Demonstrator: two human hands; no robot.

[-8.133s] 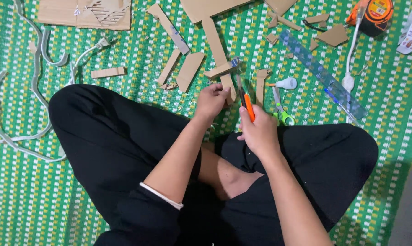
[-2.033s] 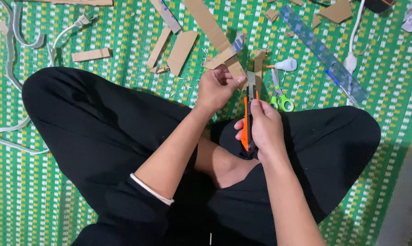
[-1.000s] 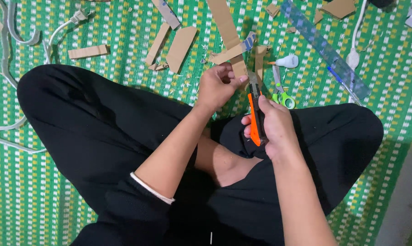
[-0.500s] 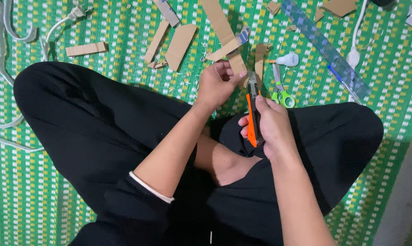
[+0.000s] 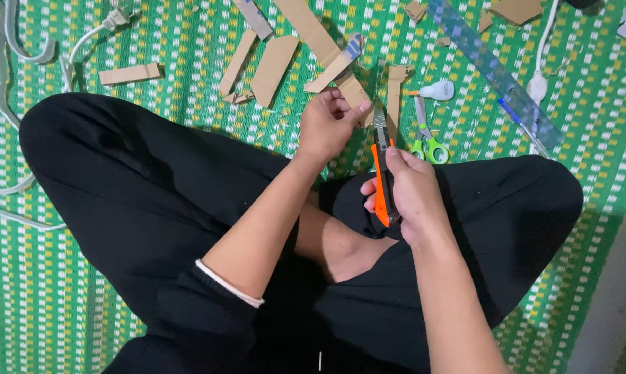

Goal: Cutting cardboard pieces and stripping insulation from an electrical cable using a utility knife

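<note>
Green woven mat (image 5: pixel 153 41), cardboard scraps (image 5: pixel 271 59), right hand (image 5: pixel 413 197) gripping orange cutter (image 5: pixel 382 180)

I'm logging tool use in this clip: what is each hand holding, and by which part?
The right hand grips the orange utility knife by its handle. The left hand pinches a cardboard strip at its near end.

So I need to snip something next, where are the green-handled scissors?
In the head view the scissors lie on the green woven mat, just beyond the right hand holding the orange utility knife, below the small white bulb.
</note>
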